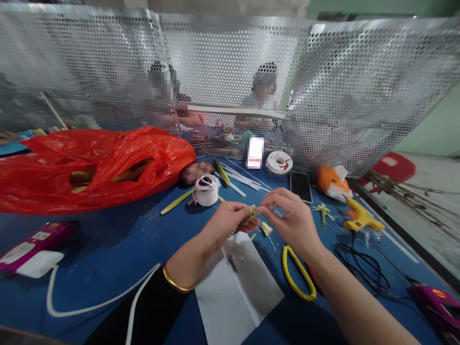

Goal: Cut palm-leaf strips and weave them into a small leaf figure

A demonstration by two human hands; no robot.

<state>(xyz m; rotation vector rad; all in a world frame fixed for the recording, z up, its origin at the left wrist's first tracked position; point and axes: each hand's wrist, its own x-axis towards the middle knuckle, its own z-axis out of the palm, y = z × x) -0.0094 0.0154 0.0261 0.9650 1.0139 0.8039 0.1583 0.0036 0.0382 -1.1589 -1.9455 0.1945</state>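
My left hand (230,221) pinches a small yellow-green leaf strip (250,214) that looks curled into a loop. Close beside it, my right hand (291,218) has thumb and forefinger pressed together at the strip's right side; whether they grip the strip itself is too small to tell. Below the hands lies a folded white paper sheet (233,292). A little cream-yellow bud-like piece (266,228) with a thin stem rests under the right hand. Yellow-handled scissors or pliers (298,275) lie partly hidden beneath my right forearm.
At left are a red plastic bag (89,163) and a purple device with a white plug (36,249). White cord (205,191), a ribbon spool (279,163) and a phone (301,186) lie behind. A yellow glue gun (362,216) sits right. A perforated metal screen (230,62) borders the back.
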